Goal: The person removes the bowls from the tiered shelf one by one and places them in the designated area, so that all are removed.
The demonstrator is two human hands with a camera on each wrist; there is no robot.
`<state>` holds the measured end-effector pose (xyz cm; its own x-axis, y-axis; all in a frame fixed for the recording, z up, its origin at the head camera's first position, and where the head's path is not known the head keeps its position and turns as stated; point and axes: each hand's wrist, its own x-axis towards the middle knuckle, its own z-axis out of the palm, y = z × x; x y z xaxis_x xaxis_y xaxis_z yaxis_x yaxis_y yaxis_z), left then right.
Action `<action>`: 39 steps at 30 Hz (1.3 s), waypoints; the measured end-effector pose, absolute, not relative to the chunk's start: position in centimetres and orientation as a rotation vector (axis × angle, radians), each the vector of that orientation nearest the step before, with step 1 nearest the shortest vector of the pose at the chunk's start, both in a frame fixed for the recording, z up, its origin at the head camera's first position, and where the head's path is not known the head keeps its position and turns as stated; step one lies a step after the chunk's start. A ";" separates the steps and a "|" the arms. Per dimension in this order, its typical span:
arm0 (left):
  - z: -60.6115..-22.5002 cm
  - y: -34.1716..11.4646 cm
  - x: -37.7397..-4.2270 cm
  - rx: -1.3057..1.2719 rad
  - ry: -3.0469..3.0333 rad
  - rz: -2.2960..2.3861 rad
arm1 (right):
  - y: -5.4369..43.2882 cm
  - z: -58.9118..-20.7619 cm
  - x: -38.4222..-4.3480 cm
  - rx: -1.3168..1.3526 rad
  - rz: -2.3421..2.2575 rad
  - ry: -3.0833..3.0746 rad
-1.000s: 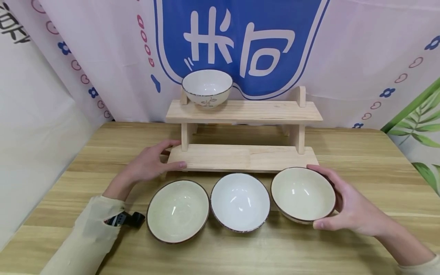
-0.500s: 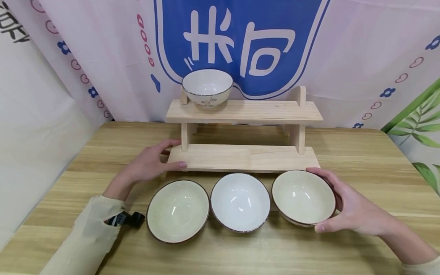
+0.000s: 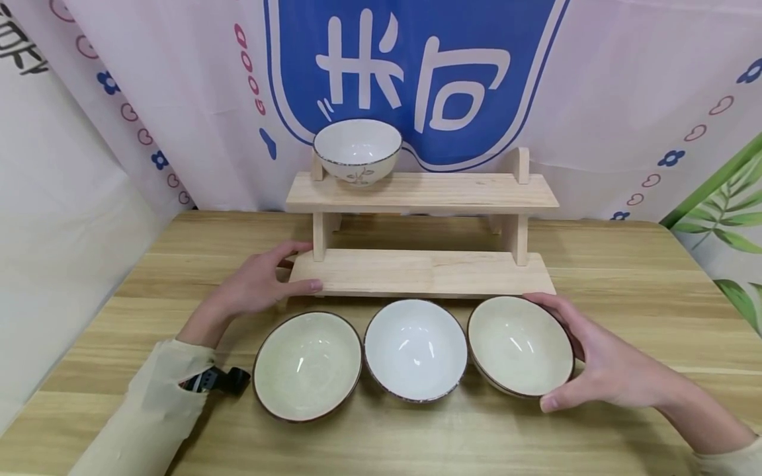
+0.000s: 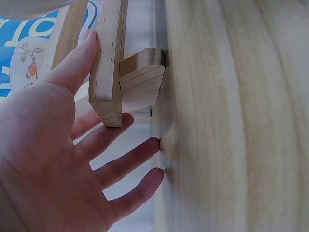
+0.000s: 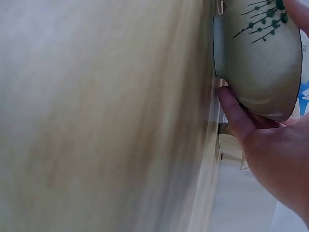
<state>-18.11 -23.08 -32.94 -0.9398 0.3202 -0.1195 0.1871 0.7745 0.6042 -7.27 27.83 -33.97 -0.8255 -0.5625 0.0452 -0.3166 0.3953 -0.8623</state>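
My right hand (image 3: pixel 601 367) grips a cream bowl (image 3: pixel 519 344) with a dark rim, thumb at its near right side and fingers round the far side. In the right wrist view the bowl (image 5: pixel 260 63) shows green sprigs on its outer wall. My left hand (image 3: pixel 256 281) holds the left end of a two-tier wooden shelf (image 3: pixel 417 272) at the lower board. The left wrist view has the thumb on one side of the board (image 4: pixel 107 63) and fingers on the other. Beside the gripped bowl stands a white bowl (image 3: pixel 415 350), with another cream bowl (image 3: pixel 307 367) to its left.
On the left of the upper tier sits a patterned white bowl (image 3: pixel 357 158). The shelf stands near the back of the wooden table (image 3: pixel 417 443), before a printed curtain (image 3: pixel 208 132). A black device (image 3: pixel 220 380) is on my left wrist.
The gripped cream bowl has shifted slightly left and toward me, up beside the white bowl, my right hand moving with it. My left hand and the shelf stay put.
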 end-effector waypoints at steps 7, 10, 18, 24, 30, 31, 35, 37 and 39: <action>-33.0 -23.1 -18.1 0.403 2.751 0.910 | 27.9 -33.6 -7.3 -0.753 -1.349 2.442; -33.0 -23.0 -18.1 0.402 2.749 0.915 | 28.0 -33.2 -7.4 -0.750 -1.312 2.496; -33.0 -23.1 -18.2 0.398 2.760 0.893 | 27.8 -30.9 -8.6 -0.839 -1.368 2.571; -33.0 -23.0 -18.2 0.409 2.756 0.906 | 26.4 -28.7 -10.1 -0.904 -1.467 2.598; -33.0 -23.0 -18.3 0.405 2.756 0.898 | 24.7 -26.9 -11.6 -0.926 -1.495 2.615; -33.0 -23.0 -18.2 0.405 2.756 0.896 | 24.3 -26.5 -11.8 -0.924 -1.494 2.616; -32.9 -23.0 -18.1 0.403 2.757 0.890 | 22.8 -25.4 -12.8 -0.880 -1.515 2.603; -32.9 -23.0 -18.1 0.401 2.759 0.893 | 22.1 -25.0 -13.4 -0.834 -1.542 2.588; -33.0 -23.1 -18.1 0.402 2.760 0.892 | 21.4 -24.6 -13.9 -0.782 -1.574 2.573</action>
